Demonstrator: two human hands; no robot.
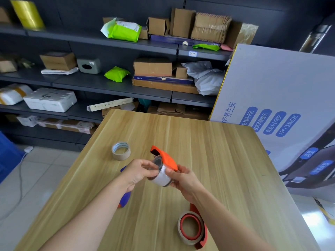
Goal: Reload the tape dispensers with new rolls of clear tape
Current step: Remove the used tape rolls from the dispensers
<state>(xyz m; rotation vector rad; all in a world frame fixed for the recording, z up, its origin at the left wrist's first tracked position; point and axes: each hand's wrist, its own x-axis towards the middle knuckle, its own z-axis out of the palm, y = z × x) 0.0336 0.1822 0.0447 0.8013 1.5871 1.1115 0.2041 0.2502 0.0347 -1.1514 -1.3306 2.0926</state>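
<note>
Above the wooden table (217,160) I hold an orange tape dispenser (165,157) with a roll of clear tape (161,175) sitting in it. My left hand (137,172) pinches the roll's near rim. My right hand (183,179) grips the dispenser and the roll from the right side. A used roll core (121,150) stands on the table at the back left. A second red dispenser with a roll on it (193,228) lies near the front edge, under my right forearm. A blue and orange dispenser (125,198) is mostly hidden beneath my left forearm.
Dark shelves (112,84) with cardboard boxes and parcels run along the back. A large white printed carton (282,105) leans at the table's right side. A blue crate (7,154) stands on the floor at left.
</note>
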